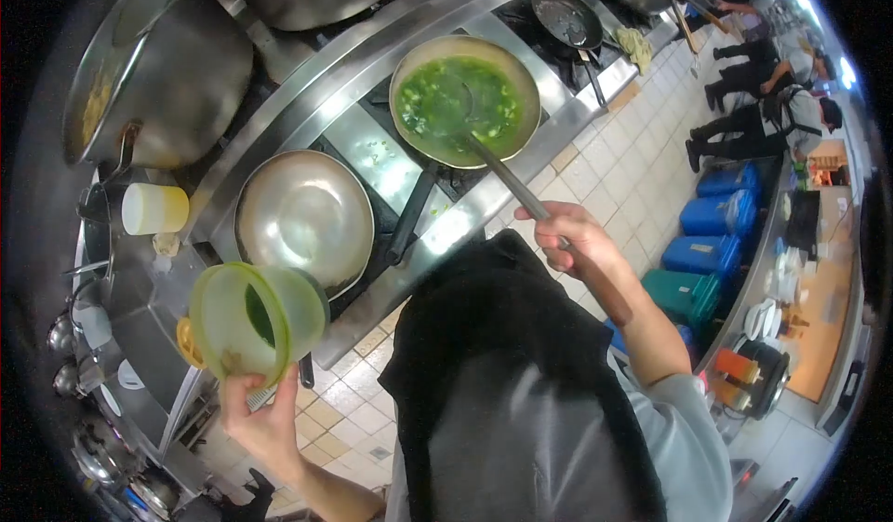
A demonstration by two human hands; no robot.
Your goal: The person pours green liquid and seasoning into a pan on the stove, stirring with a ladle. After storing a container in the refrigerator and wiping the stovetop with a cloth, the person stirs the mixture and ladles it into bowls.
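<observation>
Seen from the head camera, a person in a glossy black apron (521,410) works at a stainless-steel range (353,145), the right hand (579,236) wrapped around the long grey metal handle of a ladle (507,180). Its bowl lies partly sunk in a bright green, watery soup (428,94) flecked with paler pieces, which fills a round, wide-rimmed metal pan (529,117) with a black handle. Green scraps dot the smooth steel just beside the pan.

The left hand (260,424) is clamped, thumb and fingers, on the edge of a translucent yellow-green plastic tub (305,313), round and tilted, with dark green contents (258,315) showing inside. The tub overlaps the near edge of a broad, shallow pan of polished steel (307,207), whose curved interior catches the light.

Beyond stands a tall, dull-surfaced metal stockpot (191,75), and near it a small whitish cylindrical container (138,209) with yellow contents. A small black frying pan (558,15) sits at the far end of the range, near a crumpled yellowish cloth (634,49). Pale square tiles (619,164) cover the floor.
</observation>
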